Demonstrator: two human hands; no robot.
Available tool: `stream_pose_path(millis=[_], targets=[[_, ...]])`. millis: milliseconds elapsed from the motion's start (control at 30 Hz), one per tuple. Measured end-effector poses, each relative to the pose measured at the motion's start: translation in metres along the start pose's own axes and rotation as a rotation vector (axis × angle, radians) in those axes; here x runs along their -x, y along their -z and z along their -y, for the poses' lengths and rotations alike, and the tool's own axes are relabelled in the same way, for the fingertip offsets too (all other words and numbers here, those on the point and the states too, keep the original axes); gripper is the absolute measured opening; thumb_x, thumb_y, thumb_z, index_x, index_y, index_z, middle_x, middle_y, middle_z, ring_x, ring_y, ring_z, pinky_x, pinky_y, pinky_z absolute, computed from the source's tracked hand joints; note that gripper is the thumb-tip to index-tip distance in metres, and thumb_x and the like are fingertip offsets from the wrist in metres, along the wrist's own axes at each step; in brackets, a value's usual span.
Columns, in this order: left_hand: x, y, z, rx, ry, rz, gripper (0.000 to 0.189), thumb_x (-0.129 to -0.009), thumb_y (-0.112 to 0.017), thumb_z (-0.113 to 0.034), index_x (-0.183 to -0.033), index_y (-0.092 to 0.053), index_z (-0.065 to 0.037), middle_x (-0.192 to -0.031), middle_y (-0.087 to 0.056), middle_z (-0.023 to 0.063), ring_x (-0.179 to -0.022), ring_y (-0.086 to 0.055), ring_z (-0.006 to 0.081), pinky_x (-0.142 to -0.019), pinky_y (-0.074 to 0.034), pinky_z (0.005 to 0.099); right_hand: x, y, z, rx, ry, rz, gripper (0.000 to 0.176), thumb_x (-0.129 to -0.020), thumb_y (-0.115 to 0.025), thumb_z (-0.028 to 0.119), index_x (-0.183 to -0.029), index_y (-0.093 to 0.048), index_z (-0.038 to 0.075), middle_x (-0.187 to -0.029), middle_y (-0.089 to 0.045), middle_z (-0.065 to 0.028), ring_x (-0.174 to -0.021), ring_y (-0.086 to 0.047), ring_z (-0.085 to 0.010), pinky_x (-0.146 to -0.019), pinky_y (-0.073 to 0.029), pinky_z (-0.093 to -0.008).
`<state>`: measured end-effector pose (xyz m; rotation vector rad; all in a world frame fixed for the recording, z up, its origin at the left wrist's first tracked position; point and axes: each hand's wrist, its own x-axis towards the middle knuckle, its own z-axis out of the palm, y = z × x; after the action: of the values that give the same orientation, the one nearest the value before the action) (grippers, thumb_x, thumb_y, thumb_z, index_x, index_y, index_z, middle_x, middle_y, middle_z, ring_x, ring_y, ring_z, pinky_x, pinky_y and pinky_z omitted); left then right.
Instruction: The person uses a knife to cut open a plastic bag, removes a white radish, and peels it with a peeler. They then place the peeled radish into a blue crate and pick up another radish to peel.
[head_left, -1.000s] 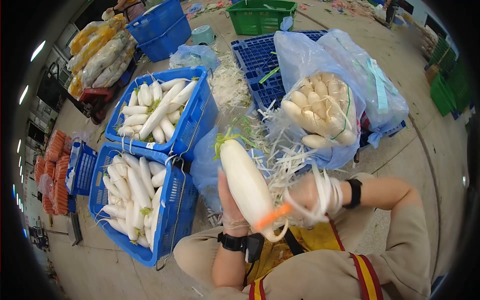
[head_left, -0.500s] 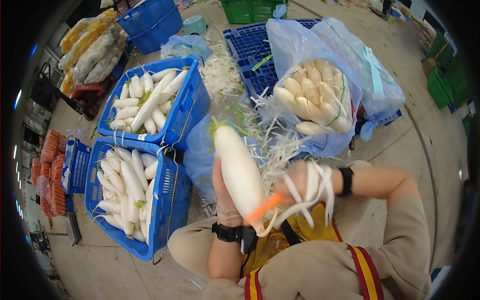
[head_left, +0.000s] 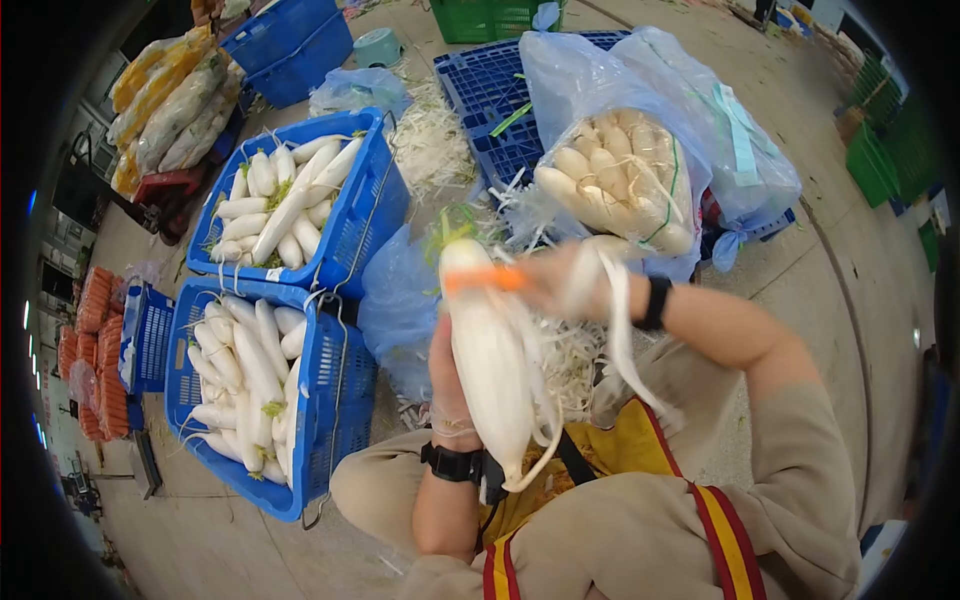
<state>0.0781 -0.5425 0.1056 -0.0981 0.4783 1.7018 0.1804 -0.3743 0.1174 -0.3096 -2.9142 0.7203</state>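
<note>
A large white daikon radish stands nearly upright before me, leafy end up and thin root down. My left hand, in what looks like a thin clear glove, is closed around its left side. My right hand, smeared by motion, grips an orange peeler that lies across the radish near its top. Long white peel strips hang from the right hand and wrist. Another strip dangles by the root tip. Beyond the hands, peelings cover the floor.
Two blue crates of daikons stand at the left. A bag of daikons rests by a blue pallet ahead. Bagged carrots are stacked at far left. More peelings lie beside the pallet.
The right hand and peeler have gone from the radish's lower end up to near its top. Peel strips now trail lower from that hand. The left hand keeps its hold.
</note>
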Motion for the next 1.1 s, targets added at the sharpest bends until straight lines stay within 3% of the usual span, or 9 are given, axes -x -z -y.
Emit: stream_pose_path(millis=[133,233,300,433,600,833,867,900,1100], targets=[[-0.004,0.026,0.002,-0.149,0.037,0.095,0.05,-0.095,-0.037,-0.045,-0.12,-0.051,-0.004,-0.102,-0.063,0.0137,-0.086,-0.065,0.0253,-0.075,-0.055,0.0366,-0.025,-0.001,-0.066,-0.394,0.246,-0.178,0.016,-0.094,-0.047,0.018,-0.096,-0.058,0.006,-0.08,-0.062,-0.0111,-0.053,-0.058,-0.016,-0.046,-0.046,-0.0321],[-0.006,0.03,-0.005,-0.157,-0.004,0.116,0.048,-0.096,-0.036,-0.041,-0.12,-0.05,-0.002,-0.106,-0.062,0.0146,-0.091,-0.064,0.0252,-0.077,-0.055,0.0366,0.025,-0.006,-0.046,-1.259,-0.048,0.14,0.03,-0.092,-0.052,0.026,-0.113,-0.057,0.006,-0.096,-0.062,-0.0073,-0.08,-0.061,-0.0208,-0.076,-0.05,-0.0319],[-0.01,0.031,-0.003,-0.146,0.01,0.117,0.046,-0.096,-0.036,-0.039,-0.12,-0.05,-0.002,-0.107,-0.062,0.0148,-0.093,-0.063,0.025,-0.077,-0.054,0.0363,0.032,-0.007,-0.042,-0.368,0.305,0.007,0.024,-0.092,-0.049,0.018,-0.11,-0.059,0.005,-0.098,-0.063,-0.0094,-0.086,-0.061,-0.0241,-0.078,-0.049,-0.031],[-0.007,0.032,0.019,-0.261,0.059,-0.11,0.047,-0.095,-0.034,-0.038,-0.12,-0.05,-0.001,-0.103,-0.062,0.0156,-0.087,-0.063,0.0257,-0.075,-0.054,0.0372,-0.006,0.024,-0.039,0.066,0.157,-0.002,0.013,-0.089,-0.048,0.012,-0.096,-0.055,0.005,-0.074,-0.056,-0.0117,-0.067,-0.058,-0.0283,-0.061,-0.048,-0.038],[-0.002,0.038,0.017,-0.29,0.073,0.25,0.045,-0.094,-0.036,-0.037,-0.115,-0.052,-0.001,-0.104,-0.06,0.0193,-0.083,-0.063,0.0252,-0.071,-0.053,0.0385,-0.009,0.021,-0.049,-0.185,-0.148,-0.028,0.026,-0.095,-0.045,0.028,-0.095,-0.057,0.005,-0.071,-0.057,-0.0161,-0.06,-0.054,-0.0316,-0.058,-0.045,-0.039],[-0.013,0.047,0.018,0.075,0.105,0.315,0.055,-0.091,-0.037,-0.046,-0.113,-0.052,0.002,-0.096,-0.059,0.0186,-0.074,-0.061,0.0272,-0.064,-0.052,0.0357,-0.002,-0.007,-0.026,-0.272,0.14,-0.373,0.029,-0.095,-0.049,0.028,-0.097,-0.064,0.003,-0.074,-0.063,-0.0166,-0.063,-0.061,-0.0228,-0.057,-0.047,-0.0352],[-0.017,0.052,0.02,0.055,0.101,0.34,0.054,-0.092,-0.037,-0.046,-0.114,-0.052,0.002,-0.098,-0.06,0.0185,-0.074,-0.061,0.0268,-0.065,-0.053,0.0353,-0.008,-0.003,-0.054,-0.14,0.014,-0.137,0.031,-0.094,-0.049,0.029,-0.09,-0.065,0.002,-0.07,-0.063,-0.0162,-0.059,-0.06,-0.024,-0.053,-0.046,-0.0362],[-0.004,0.037,0.017,0.0,0.053,0.2,0.053,-0.092,-0.038,-0.043,-0.117,-0.05,0.002,-0.1,-0.06,0.0187,-0.076,-0.062,0.0258,-0.067,-0.053,0.0351,-0.014,0.012,-0.047,0.037,-0.315,0.003,0.033,-0.093,-0.05,0.03,-0.081,-0.065,0.003,-0.063,-0.061,-0.0147,-0.052,-0.058,-0.0246,-0.048,-0.044,-0.0375],[0.019,0.021,-0.055,-0.292,-0.753,0.221,0.057,-0.085,-0.053,-0.028,-0.131,-0.038,0.001,-0.124,-0.046,0.0185,-0.112,-0.045,0.0285,-0.097,-0.038,0.0401,0.044,-0.016,-0.101,0.601,0.066,0.357,0.012,-0.077,-0.056,0.015,-0.078,-0.062,0.005,-0.072,-0.063,-0.0129,-0.067,-0.063,-0.0263,-0.061,-0.05,-0.041]])
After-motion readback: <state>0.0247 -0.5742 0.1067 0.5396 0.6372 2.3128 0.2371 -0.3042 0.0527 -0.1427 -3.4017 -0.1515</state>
